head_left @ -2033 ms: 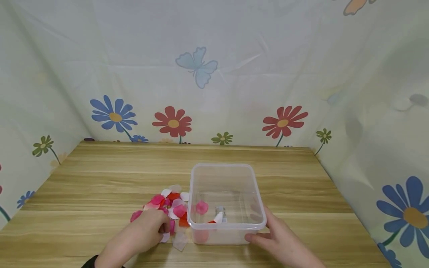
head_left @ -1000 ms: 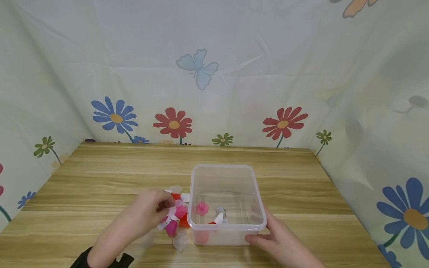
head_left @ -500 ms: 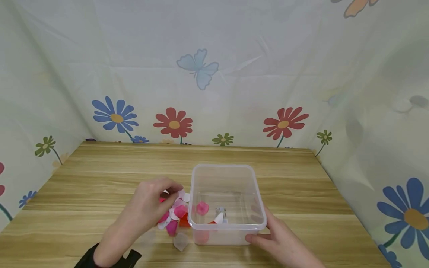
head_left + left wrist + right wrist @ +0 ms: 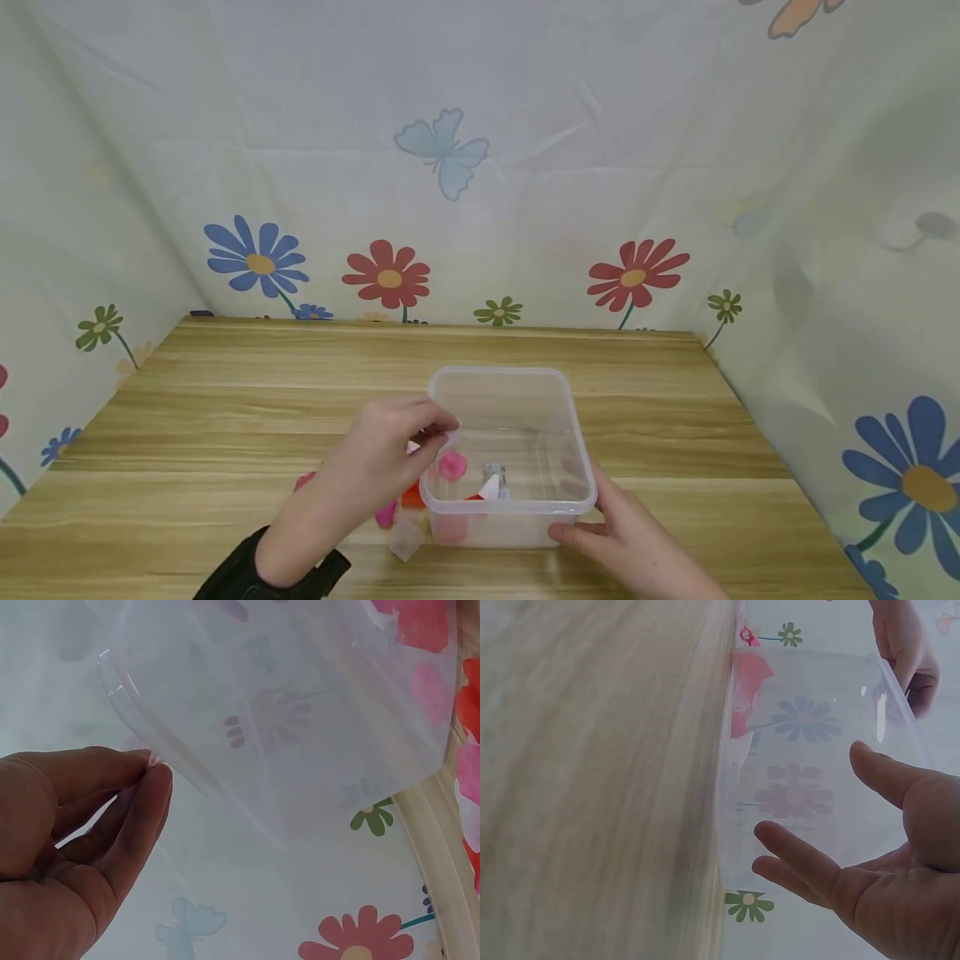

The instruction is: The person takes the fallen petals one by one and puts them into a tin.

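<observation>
A white cloth backdrop (image 4: 525, 208), printed with blue, red and green flowers and a pale blue butterfly (image 4: 444, 152), hangs behind and beside the work. Below it lies a light-brown wood-grain table (image 4: 262, 392).

A clear, square-cornered plastic box (image 4: 517, 507) without a lid stands upright on the table, right of the middle.

The 2 hands are well apart. The right hand (image 4: 618, 533) is at the box's near right corner, thumb on the near wall and fingers along the right wall, spread and nearly straight. The left hand (image 4: 397, 442) is at the box's left rim, thumb and fingertips pinched on something small; a black band (image 4: 251, 575) circles that wrist.

A loose heap of red, pink and white thin petals (image 4: 412, 493) lies on the table just left of the box, partly hidden by the left hand and forearm. At its near end lies 1 pale, translucent petal (image 4: 405, 540).

Inside the box are 1 bright pink petal (image 4: 452, 467) and 1 white petal (image 4: 490, 488); a small grey shape (image 4: 493, 472) beside the white petal is too unclear to name. Smallest in view is the pale sliver (image 4: 154, 760) between the left fingertips, seemingly a petal's edge.
</observation>
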A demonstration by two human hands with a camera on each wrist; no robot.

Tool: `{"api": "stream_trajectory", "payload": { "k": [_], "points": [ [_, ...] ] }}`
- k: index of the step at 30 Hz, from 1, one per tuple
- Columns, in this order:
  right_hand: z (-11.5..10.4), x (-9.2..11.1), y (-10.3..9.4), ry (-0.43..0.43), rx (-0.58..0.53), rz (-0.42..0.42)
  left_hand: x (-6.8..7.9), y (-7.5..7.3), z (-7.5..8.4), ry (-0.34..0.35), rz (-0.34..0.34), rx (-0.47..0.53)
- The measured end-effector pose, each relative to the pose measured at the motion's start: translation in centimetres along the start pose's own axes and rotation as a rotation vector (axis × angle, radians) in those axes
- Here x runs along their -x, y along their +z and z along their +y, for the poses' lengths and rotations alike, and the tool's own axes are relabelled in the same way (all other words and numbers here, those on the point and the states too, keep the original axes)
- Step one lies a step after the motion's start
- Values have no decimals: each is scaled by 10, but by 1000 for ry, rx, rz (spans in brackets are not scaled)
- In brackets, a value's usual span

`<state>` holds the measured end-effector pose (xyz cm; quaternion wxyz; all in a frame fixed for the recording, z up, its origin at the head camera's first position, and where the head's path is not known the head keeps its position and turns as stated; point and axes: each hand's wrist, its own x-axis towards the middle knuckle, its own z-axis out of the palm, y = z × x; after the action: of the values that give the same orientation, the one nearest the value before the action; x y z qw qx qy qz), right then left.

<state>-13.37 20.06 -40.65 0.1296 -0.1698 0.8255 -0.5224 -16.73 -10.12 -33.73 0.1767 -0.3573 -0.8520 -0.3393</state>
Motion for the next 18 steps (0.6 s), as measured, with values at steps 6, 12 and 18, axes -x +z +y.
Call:
{"api": "stream_trajectory", "payload": {
  "k": [6, 12, 18],
  "points": [
    [2, 0, 0, -28, 5, 8, -6, 9, 3, 36, -47, -5],
    [2, 0, 0, -37, 34, 12, -6, 10, 3, -8, -74, 2],
    [1, 0, 0, -24, 26, 3, -3, 8, 0, -1, -43, 30]
  ]
}}
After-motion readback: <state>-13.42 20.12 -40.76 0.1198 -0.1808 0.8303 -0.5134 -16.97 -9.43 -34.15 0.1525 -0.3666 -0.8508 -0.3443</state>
